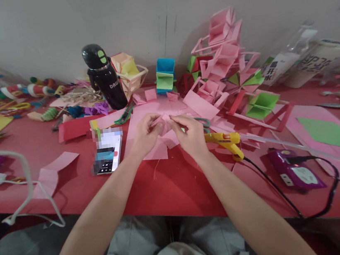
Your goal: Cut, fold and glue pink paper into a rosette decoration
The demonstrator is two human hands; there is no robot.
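Note:
Both hands meet over the middle of the red table, holding one small piece of folded pink paper [166, 121] between them. My left hand [149, 133] pinches its left side with thumb and fingers. On the other side, my right hand [189, 132] grips its right edge the same way. Beneath them lie flat sheets of pink paper [156, 152]. Scissors with grey-green handles [204, 123] stick out just behind my right hand. A yellow hot glue gun [226, 139] lies close to the right wrist.
A phone [109, 152] lies left of my left forearm. Behind stand a black bottle [108, 81], a blue and green paper box [165, 76] and stacked pink paper chairs [224, 53]. On the right are a purple power strip [294, 169] with a black cord and green paper [330, 133].

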